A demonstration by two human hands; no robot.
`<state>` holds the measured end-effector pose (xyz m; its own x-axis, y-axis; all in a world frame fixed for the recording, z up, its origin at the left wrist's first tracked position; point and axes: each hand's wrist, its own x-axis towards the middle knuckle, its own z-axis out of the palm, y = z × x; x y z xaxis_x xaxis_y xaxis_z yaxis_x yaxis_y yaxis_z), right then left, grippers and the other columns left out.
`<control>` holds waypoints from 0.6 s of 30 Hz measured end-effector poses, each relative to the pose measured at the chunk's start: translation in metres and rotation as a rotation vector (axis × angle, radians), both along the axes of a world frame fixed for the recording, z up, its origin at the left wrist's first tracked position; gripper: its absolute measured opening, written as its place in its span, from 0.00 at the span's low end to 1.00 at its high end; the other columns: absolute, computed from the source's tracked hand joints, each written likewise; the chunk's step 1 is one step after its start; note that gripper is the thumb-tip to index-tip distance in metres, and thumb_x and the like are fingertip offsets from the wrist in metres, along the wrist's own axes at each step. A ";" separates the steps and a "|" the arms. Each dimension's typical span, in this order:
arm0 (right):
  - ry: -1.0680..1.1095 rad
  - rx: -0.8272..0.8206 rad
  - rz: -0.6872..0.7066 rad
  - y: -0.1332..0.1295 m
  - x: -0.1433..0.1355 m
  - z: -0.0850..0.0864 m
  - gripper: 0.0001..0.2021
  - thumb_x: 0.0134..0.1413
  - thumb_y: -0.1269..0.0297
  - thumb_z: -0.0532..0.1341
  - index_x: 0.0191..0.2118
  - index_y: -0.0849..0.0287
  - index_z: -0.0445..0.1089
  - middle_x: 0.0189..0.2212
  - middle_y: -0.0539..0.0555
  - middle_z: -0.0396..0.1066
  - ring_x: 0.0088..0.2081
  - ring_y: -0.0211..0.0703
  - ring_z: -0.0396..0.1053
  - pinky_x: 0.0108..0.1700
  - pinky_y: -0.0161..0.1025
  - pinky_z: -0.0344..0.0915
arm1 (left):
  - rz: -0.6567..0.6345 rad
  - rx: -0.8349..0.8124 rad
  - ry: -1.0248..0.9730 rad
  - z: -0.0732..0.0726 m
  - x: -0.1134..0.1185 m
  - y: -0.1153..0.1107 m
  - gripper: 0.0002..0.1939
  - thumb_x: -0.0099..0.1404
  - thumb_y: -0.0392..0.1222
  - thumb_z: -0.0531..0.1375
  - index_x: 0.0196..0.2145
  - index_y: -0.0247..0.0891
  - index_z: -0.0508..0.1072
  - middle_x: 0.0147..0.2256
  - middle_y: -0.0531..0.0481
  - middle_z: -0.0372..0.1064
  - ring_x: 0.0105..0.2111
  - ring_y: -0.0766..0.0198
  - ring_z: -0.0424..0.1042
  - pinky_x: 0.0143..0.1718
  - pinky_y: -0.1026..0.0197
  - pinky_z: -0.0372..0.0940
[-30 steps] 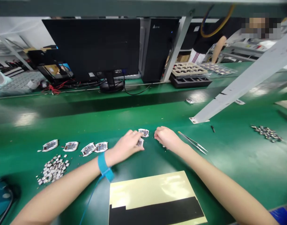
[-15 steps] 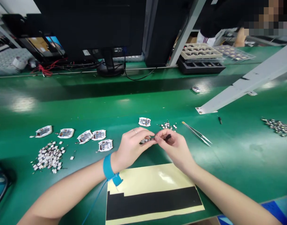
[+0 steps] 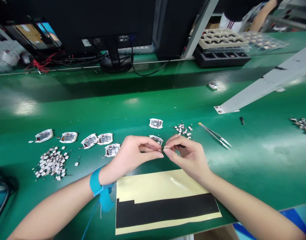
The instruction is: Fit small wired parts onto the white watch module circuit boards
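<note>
From where I stand, the green bench (image 3: 133, 106) takes up most of the view, with a black monitor (image 3: 93, 23) and a dark tower (image 3: 180, 33) along its far side. A pale metal brace (image 3: 270, 80) slants down to the bench on the right, beyond the person's hands. Nearest the person lies a yellow sheet (image 3: 148, 186) with a wide black strip (image 3: 165, 208) across it. Stacked trays (image 3: 207, 43) sit at the back, near another person's forearm (image 3: 262, 20).

The left hand (image 3: 133, 153), a blue band (image 3: 96, 182) on its wrist, meets the right hand (image 3: 190, 153) just above the sheet's far edge. Left thumb and forefinger pinch a tiny part (image 3: 160, 150); what it is, I can't make out. The right thumb and forefinger come close together at the tips beside it, the other fingers curled; whether they grip anything, I can't tell.

To the left lies a heap of small silvery pieces (image 3: 51, 163), and tweezers (image 3: 215, 136) rest to the right of the hands. Just behind the fingertips, a white housing (image 3: 156, 139) lies on the bench, partly hidden by the left fingers; another housing (image 3: 156, 123) sits beyond it. Five similar housings (image 3: 105, 138) lie leftward. A smaller scatter of bits (image 3: 183, 129) sits behind the right hand.
</note>
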<state>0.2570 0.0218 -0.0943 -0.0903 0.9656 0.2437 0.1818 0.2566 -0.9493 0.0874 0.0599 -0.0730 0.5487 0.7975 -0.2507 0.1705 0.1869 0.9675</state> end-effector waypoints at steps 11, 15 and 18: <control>0.288 -0.082 0.097 -0.003 -0.006 -0.003 0.05 0.47 0.74 0.60 0.29 0.57 0.67 0.28 0.49 0.67 0.32 0.33 0.64 0.32 0.32 0.61 | 0.155 0.961 0.152 0.003 -0.002 -0.018 0.05 0.53 0.33 0.62 0.30 0.38 0.73 0.29 0.53 0.74 0.29 0.70 0.73 0.31 0.69 0.70; 0.130 0.013 0.106 -0.004 -0.003 0.002 0.05 0.46 0.75 0.59 0.28 0.58 0.64 0.27 0.48 0.65 0.31 0.33 0.63 0.32 0.33 0.60 | 0.107 1.019 0.175 0.007 -0.003 -0.019 0.05 0.54 0.31 0.62 0.31 0.37 0.73 0.28 0.54 0.74 0.27 0.72 0.72 0.30 0.72 0.69; -0.043 0.080 0.110 -0.004 -0.001 0.007 0.05 0.46 0.75 0.58 0.27 0.58 0.62 0.24 0.48 0.63 0.29 0.34 0.61 0.31 0.34 0.59 | 0.036 0.772 0.169 0.008 -0.002 -0.016 0.04 0.56 0.31 0.59 0.30 0.37 0.72 0.27 0.56 0.73 0.23 0.74 0.70 0.24 0.74 0.67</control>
<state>0.2564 0.0173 -0.0870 -0.2070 0.9268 0.3133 0.1887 0.3521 -0.9168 0.0855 0.0436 -0.0649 0.5230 0.7967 0.3029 0.3333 -0.5183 0.7876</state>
